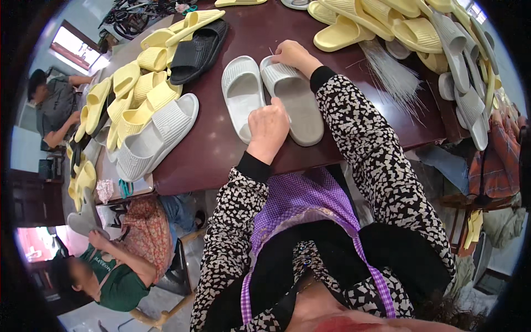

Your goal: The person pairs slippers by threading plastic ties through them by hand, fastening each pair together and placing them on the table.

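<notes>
"Though our pale slipper (241,108) and gray slipper (304,119) lie paired on the table (206,146), how far along are we?"

"Paired only, we judge: no tie shows. Yellow slippers (343,34) lie heaped nearby."

"Our hands?"

"Right hand (295,56) bent at the gray slipper's front, left hand (269,124) curled between both; we can't tell either's grip."

The left hand (269,124) hides most of its own fingertips, seemingly; at twelve o'clock, the edge crops a yellow slipper (240,2).

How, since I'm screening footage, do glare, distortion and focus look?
Head view: pale glare on the table between the strands and the right sleeve; the upper-left window washed out; fisheye bending the table's edge, corners black; the grey slipper at the right hand fairly sharp.
</notes>
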### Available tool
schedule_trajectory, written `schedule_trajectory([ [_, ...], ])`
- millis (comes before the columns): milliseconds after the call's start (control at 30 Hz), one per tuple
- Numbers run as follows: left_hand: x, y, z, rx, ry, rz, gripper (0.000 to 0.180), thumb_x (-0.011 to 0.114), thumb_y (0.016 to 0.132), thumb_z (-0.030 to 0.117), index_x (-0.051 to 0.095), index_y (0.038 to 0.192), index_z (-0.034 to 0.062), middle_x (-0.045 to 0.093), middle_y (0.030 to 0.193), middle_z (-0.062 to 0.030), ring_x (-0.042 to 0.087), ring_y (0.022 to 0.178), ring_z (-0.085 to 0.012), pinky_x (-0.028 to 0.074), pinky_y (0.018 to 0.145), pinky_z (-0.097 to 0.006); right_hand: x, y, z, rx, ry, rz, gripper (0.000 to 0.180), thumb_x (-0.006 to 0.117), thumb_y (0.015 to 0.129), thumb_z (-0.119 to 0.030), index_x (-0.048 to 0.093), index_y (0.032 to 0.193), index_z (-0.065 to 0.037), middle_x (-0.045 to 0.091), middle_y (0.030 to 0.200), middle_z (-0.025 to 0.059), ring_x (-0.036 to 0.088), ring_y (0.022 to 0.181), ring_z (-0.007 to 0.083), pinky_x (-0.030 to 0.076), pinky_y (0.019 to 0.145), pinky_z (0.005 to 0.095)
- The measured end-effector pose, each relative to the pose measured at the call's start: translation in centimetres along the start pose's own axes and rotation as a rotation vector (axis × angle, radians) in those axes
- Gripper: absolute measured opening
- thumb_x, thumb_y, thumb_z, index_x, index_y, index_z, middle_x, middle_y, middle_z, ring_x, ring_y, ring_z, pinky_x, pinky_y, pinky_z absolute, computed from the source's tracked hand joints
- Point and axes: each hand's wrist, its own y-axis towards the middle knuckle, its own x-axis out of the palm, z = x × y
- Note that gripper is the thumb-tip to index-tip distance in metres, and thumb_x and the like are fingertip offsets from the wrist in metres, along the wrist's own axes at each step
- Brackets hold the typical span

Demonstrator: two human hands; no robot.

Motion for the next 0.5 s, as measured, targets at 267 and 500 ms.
schedule_trajectory([
  [267, -1.7, -1.3, -1.2, 0.022, -0.057, 0.087, 0.011, 0.057, 0.077, 0.007, 0.051, 0.068, 0.0058, 0.058, 0.055, -0.013, 0.062, 0.052, -0.0276, 0.049, 0.052, -0.039, 0.8, -0.8, -1.7, -0.059, 0.127, 0.153, 0.02, 0.063, 0.077, -0.021, 0.071, 0.087, -0.006, 0.068, 0.086, 0.0151, 0.064, 0.085, 0.0331, 0.05, 0.078, 0.0401],
  [500, -1.8, -2.0, -3.7, -0.006, -0.137, 0.093, 0.014, 0.061, 0.077, 0.007, 0.049, 0.068, 0.0062, 0.057, 0.055, -0.0123, 0.061, 0.055, -0.028, 0.049, 0.055, -0.039, 2.6, 0.2, -1.7, -0.109, 0.101, 0.134, 0.019, 0.061, 0.078, -0.02, 0.071, 0.086, -0.006, 0.068, 0.084, 0.0158, 0.064, 0.083, 0.0334, 0.05, 0.077, 0.0406],
])
